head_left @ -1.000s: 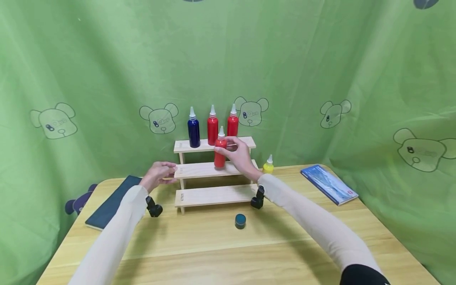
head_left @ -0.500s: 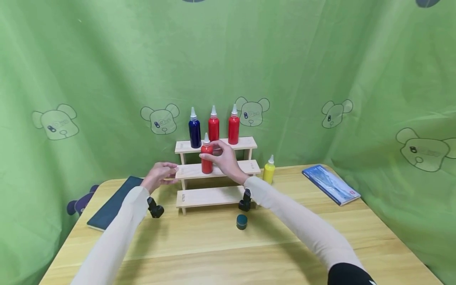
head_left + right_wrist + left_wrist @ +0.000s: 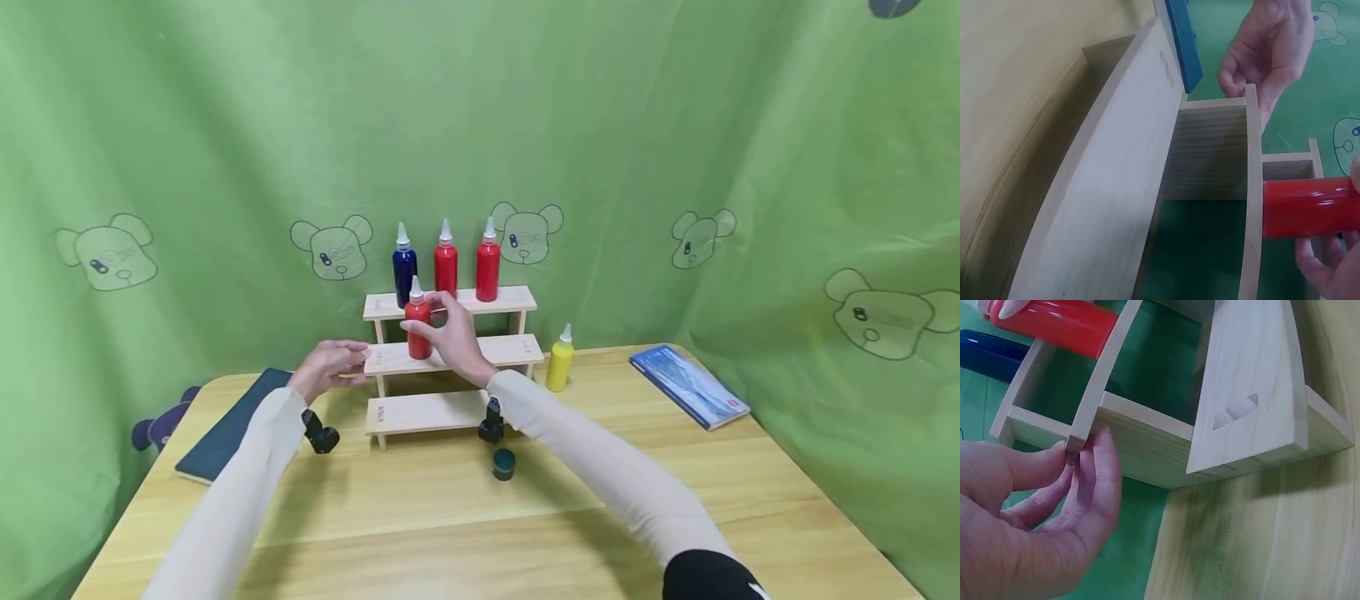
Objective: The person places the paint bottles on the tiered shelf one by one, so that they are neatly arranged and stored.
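My right hand (image 3: pixel 454 340) grips a red squeeze bottle (image 3: pixel 417 342) with a white pointed nozzle. The bottle is upright, its base right at the middle step (image 3: pixel 506 350) of a three-step wooden rack, left of the step's centre. In the right wrist view, the bottle's flat base (image 3: pixel 1272 209) meets the step board. My left hand (image 3: pixel 1041 512) pinches the left end of that same step between thumb and fingers. On the top step stand a blue squeeze bottle (image 3: pixel 403 271), partly hidden by the held one, and two more red bottles, one of them this right-hand one (image 3: pixel 487 271).
A yellow squeeze bottle (image 3: pixel 559 364) stands on the table right of the rack. In front lies a small round dark-teal jar (image 3: pixel 504 464). A dark notebook (image 3: pixel 236 425) lies at left, a blue-covered book (image 3: pixel 688 386) at right. A green curtain (image 3: pixel 420 108) hangs behind.
My right hand has carried the red bottle leftward along the middle step, close to its left part. The yellow bottle, earlier mostly behind the right arm, shows fully. My left hand has kept its hold.
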`<state>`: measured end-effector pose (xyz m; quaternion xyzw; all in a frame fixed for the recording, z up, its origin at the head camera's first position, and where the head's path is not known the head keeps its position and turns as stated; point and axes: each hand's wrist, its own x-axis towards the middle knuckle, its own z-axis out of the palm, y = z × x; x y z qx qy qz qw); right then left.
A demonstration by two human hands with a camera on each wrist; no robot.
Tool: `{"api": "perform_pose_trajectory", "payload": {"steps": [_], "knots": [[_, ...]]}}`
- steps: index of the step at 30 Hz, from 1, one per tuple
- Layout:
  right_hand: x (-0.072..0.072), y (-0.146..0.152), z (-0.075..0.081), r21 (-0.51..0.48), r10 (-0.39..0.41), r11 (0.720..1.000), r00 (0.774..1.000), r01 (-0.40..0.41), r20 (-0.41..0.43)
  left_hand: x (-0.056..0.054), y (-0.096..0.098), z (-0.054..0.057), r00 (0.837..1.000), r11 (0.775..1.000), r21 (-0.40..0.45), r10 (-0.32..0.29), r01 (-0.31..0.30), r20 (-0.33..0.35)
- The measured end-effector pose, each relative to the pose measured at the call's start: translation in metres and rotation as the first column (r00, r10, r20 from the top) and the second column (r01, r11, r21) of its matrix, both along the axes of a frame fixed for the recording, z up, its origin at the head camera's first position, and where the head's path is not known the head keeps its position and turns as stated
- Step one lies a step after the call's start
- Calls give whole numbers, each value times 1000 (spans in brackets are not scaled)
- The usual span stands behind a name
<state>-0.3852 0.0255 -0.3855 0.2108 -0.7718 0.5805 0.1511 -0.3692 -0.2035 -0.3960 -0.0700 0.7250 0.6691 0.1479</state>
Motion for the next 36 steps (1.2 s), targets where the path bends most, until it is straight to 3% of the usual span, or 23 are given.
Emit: {"api": "perform_pose_trajectory", "payload": {"steps": [20, 28, 36], "knots": [[0, 8, 9, 108, 1, 994, 998, -7, 58, 1, 6, 1, 1000, 999, -34, 15, -16, -23], [9, 37, 22, 97, 35, 994, 998, -40, 48, 1, 6, -1, 1000, 999, -37, 16, -16, -13], [9, 85, 29, 99, -16, 995, 1000, 14, 25, 1, 5, -1, 1000, 999, -29, 22, -23, -21]]}}
